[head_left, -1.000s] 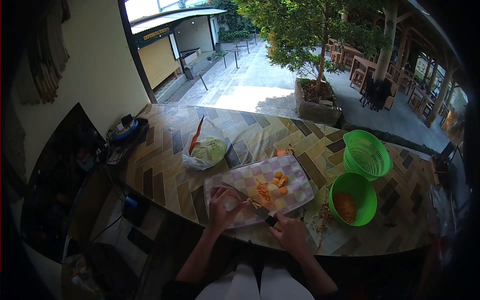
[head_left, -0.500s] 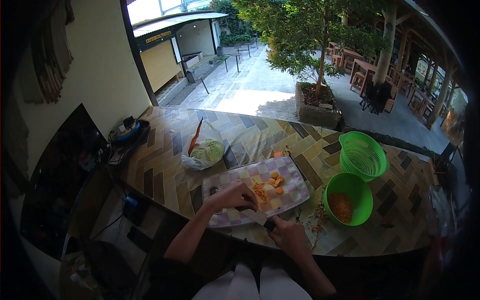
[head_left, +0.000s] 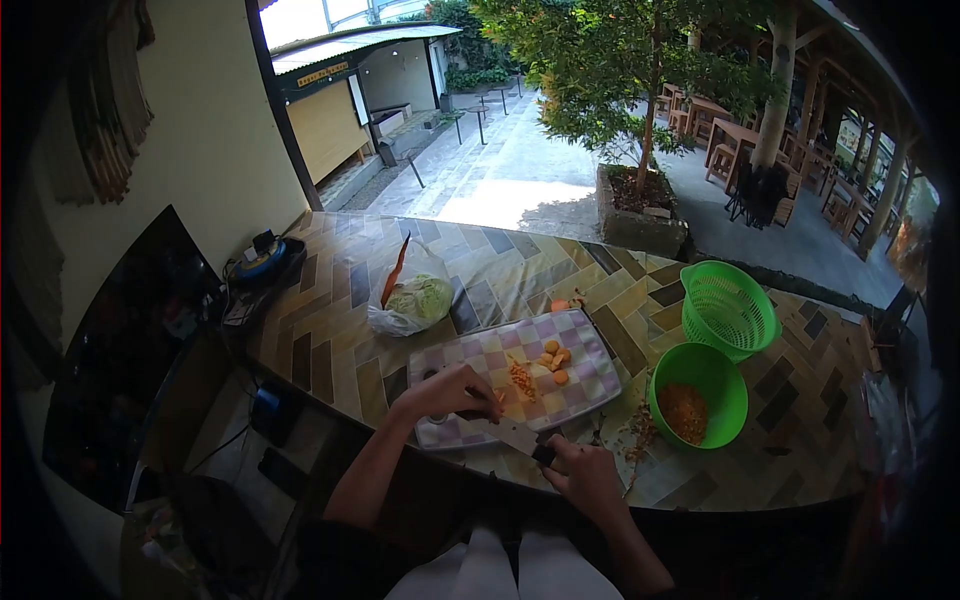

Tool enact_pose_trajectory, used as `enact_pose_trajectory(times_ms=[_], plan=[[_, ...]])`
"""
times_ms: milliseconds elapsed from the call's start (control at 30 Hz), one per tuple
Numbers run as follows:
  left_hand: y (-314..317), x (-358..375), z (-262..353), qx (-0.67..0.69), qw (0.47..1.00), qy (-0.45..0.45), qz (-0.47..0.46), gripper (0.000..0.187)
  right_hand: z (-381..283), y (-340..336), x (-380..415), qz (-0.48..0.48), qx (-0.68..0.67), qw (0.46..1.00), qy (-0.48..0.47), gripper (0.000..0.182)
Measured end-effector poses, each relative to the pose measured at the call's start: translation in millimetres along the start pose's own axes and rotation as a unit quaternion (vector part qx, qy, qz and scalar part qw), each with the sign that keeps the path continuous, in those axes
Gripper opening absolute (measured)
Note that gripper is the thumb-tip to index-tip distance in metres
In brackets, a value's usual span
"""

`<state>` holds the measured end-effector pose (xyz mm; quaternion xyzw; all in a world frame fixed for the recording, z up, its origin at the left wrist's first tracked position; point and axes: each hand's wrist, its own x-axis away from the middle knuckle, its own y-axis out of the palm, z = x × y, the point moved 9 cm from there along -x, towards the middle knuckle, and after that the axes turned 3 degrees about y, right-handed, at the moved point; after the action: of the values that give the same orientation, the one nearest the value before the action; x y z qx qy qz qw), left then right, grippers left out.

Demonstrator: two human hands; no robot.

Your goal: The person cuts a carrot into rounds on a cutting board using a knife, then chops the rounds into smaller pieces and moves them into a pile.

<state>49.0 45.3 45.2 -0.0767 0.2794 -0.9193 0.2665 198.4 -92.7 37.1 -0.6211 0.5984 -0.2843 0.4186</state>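
Note:
My right hand (head_left: pixel 585 477) grips the dark handle of a kitchen knife (head_left: pixel 517 434), its blade pointing left over the near edge of a checkered cutting board (head_left: pixel 470 351). Above the blade, my left hand (head_left: pixel 452 390) has its fingers bent and pressed together near the tip. A small orange bit may be at those fingertips, but I cannot make it out. On the board lie finely chopped carrot (head_left: pixel 521 380) and, to its right, several larger carrot chunks (head_left: pixel 553 358).
Right of the board stands a green bowl (head_left: pixel 738 405) holding orange bits, with a green colander (head_left: pixel 712 300) behind it. Scraps (head_left: pixel 640 432) lie beside the bowl. At the back left sits a plastic bag with cabbage (head_left: pixel 422 300) and an orange-red carrot (head_left: pixel 396 270).
My left fingers have shifted slightly left, toward the knife's tip, and more of the blade shows. The right hand keeps its grip on the knife. The view has shifted slightly.

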Motion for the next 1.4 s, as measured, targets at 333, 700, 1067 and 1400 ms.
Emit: enact_pose_trajectory(times_ms=[333,700,1067,1400], plan=[[-12,-9,3,-0.042,0.999,-0.004,0.021,0.014,1,6,3,-0.04,0.003,0.999,0.01,0.032],[-36,8,-33,-0.01,0.977,0.011,0.212,0.016,76,4,26,-0.007,-0.294,0.937,0.188,0.035],[-1,-11,-30,-0.144,0.975,0.149,0.084,0.021,85,15,33,-0.016,-0.378,0.897,0.23,0.034],[-6,-14,-47,-0.09,0.992,0.081,0.044,0.029,79,12,28,-0.011,-0.369,0.908,0.197,0.03]])
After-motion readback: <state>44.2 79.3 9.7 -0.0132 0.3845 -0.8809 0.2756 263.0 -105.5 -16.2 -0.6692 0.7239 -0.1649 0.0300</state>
